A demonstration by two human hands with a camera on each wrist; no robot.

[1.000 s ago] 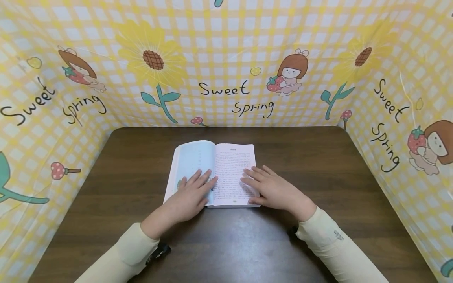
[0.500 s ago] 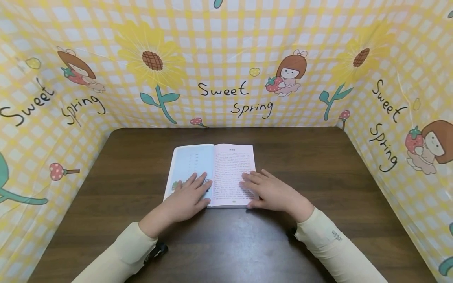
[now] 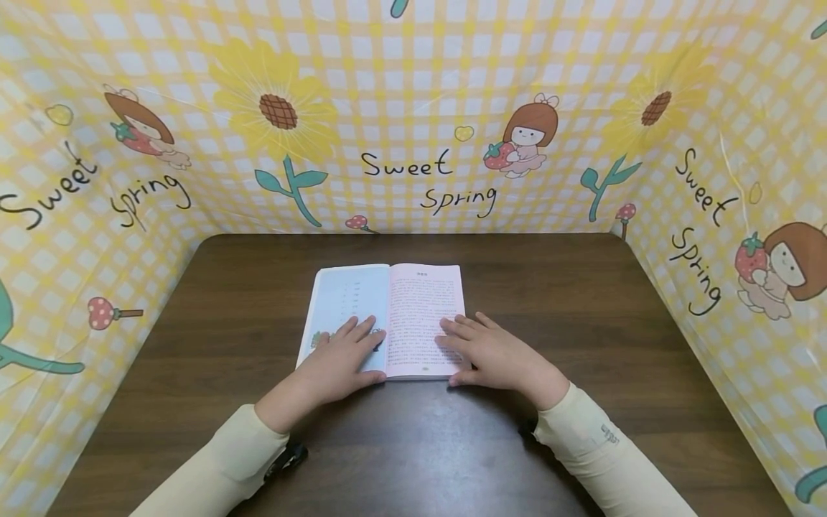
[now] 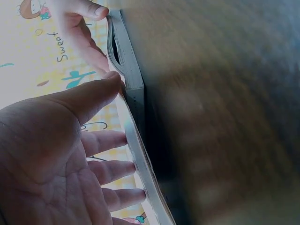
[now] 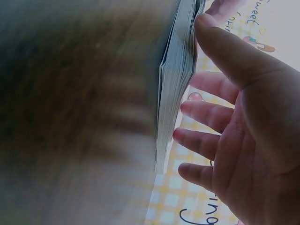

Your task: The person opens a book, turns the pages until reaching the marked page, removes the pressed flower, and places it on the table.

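An open book point(image 3: 420, 301) lies on the dark wooden table, its left page light blue with a small drawing, its right page pinkish and full of printed text. My left hand point(image 3: 339, 362) rests on the lower part of the blue page, fingers spread and thumb near the spine. On the right page's outer edge lies my right hand point(image 3: 500, 352), its thumb at the lower corner. In the left wrist view the fingertips of the left hand point(image 4: 61, 150) touch the page from above. The right wrist view shows the thick page block point(image 5: 176, 89) beside the straight fingers of the right hand point(image 5: 234, 112).
The brown table point(image 3: 555, 280) reaches back to a yellow checked cloth point(image 3: 400, 86) printed with flowers and "Sweet Spring", which stands around three sides. A dark strap piece point(image 3: 286, 459) shows under the left sleeve.
The raised blue left page has come down flat, showing more of its drawing. My left hand has shifted slightly left and down with it; the right hand has barely moved.
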